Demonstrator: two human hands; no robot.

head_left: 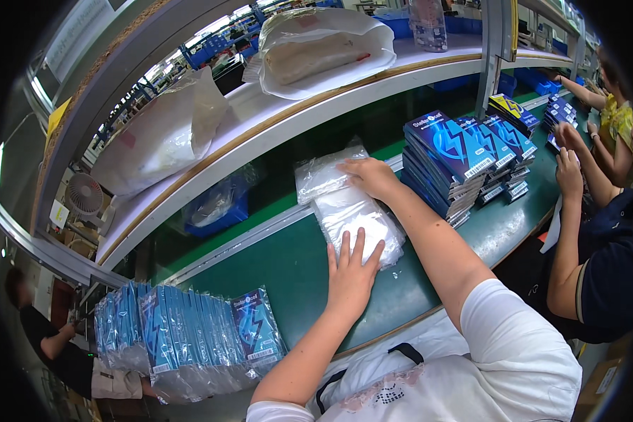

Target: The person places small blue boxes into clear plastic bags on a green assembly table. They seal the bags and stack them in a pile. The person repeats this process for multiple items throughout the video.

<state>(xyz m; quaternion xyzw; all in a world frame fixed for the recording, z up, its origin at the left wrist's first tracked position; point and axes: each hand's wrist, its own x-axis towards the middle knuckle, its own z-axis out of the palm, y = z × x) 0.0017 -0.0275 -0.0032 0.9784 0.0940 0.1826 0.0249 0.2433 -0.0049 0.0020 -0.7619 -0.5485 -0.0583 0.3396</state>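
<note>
Clear plastic bags (355, 219) lie in a loose stack on the green work surface, with more clear bags (323, 176) overlapping at the far end. My left hand (353, 276) rests on the near part of the stack, fingers spread and stretched out. Across the far part reaches my right hand (373, 177), its fingers bent and pressed together on the plastic bags. Its fingertips are partly hidden, so the exact hold is hard to see. Piles of flat blue boxes (446, 162) stand just right of my right forearm.
Bagged blue boxes (197, 327) stand in rows at the near left. A raised shelf (260, 112) crosses behind, holding open white bags (323, 56). Beneath it sits a blue bin (221, 211). Co-workers' arms (570, 190) are at the right; a small fan (84, 193) is at the left.
</note>
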